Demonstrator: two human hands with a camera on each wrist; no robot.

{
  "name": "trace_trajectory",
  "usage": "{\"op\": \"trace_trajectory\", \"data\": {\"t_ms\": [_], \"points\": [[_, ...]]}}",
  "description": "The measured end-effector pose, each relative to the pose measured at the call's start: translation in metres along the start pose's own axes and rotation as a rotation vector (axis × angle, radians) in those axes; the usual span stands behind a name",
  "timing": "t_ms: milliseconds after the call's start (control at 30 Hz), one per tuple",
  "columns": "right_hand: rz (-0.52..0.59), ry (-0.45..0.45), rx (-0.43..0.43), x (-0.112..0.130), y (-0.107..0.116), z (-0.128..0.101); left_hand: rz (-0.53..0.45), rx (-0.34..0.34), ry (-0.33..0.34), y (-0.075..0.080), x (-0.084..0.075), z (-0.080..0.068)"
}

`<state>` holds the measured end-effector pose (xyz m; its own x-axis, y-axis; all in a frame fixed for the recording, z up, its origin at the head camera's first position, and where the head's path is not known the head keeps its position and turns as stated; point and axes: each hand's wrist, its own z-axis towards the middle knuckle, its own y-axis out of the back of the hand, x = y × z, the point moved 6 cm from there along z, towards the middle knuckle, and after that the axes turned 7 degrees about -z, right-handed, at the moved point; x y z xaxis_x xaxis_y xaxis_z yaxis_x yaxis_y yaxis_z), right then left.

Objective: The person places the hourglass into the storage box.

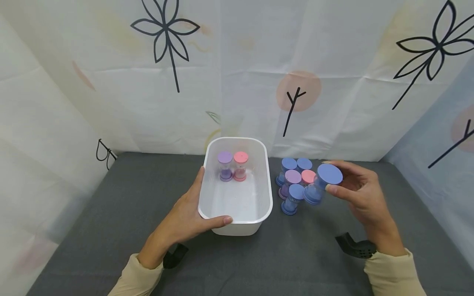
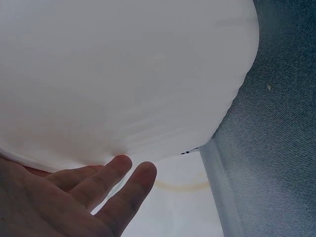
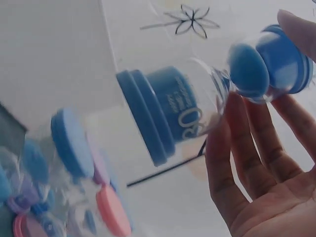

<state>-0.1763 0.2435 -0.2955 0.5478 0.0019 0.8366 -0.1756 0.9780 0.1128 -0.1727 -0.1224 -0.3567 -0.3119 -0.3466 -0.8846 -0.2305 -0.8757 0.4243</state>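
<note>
A white plastic bin [image 1: 237, 222] stands on the table, and my left hand [image 1: 192, 209] holds its near left corner. The thumb lies over the near rim; in the left wrist view the fingers [image 2: 103, 182] touch the outer wall. Inside the bin are a purple sand timer [image 1: 225, 166] and a pink sand timer [image 1: 240, 166], upright side by side. My right hand [image 1: 361, 191] grips a blue sand timer [image 1: 329, 174], tilted above the table, right of the bin. In the right wrist view it bears a "30" marking, with fingers along its side.
Right of the bin stands a close cluster of sand timers: several blue ones [image 1: 296, 192], a purple one [image 1: 293, 176] and a pink one [image 1: 308, 176]. A dark grey cloth [image 1: 289, 255] covers the table. Patterned white fabric [image 1: 244, 102] hangs behind and at the sides.
</note>
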Motion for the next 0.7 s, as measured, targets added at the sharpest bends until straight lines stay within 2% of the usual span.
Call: {"op": "trace_trajectory", "data": {"t_ms": [367, 700], "points": [[0.027, -0.021, 0.072, 0.017, -0.042, 0.035, 0.007, -0.006, 0.008, 0.0, 0.0, 0.0], [-0.075, -0.128, 0.168, 0.01, -0.085, 0.072, 0.025, -0.01, 0.014, 0.002, 0.001, 0.0]]}}
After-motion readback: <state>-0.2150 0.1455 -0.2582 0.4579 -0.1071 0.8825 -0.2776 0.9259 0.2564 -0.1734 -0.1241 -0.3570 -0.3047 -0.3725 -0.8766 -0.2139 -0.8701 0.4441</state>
